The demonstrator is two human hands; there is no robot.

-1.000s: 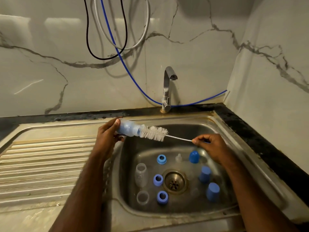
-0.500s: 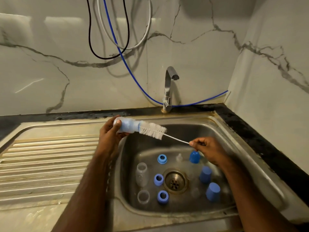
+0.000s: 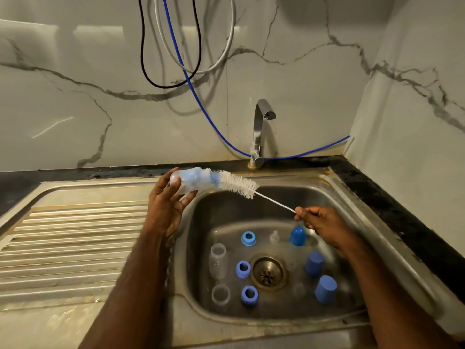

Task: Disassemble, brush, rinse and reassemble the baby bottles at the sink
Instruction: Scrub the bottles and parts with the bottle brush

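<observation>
The left hand (image 3: pixel 164 210) gripped the bottle (image 3: pixel 187 180) above the sink (image 3: pixel 339 197) rim, the right hand (image 3: pixel 324 222) pinched the brush (image 3: pixel 236 183) wire (bristles mostly outside), so steady, full-depth twisting strokes seemed best.

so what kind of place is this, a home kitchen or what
Most likely a home kitchen sink corner: a steel sink with a ribbed drainboard, a tap on a dark counter, and marble-look wall tiles. Loose cables hang on the wall.
</observation>
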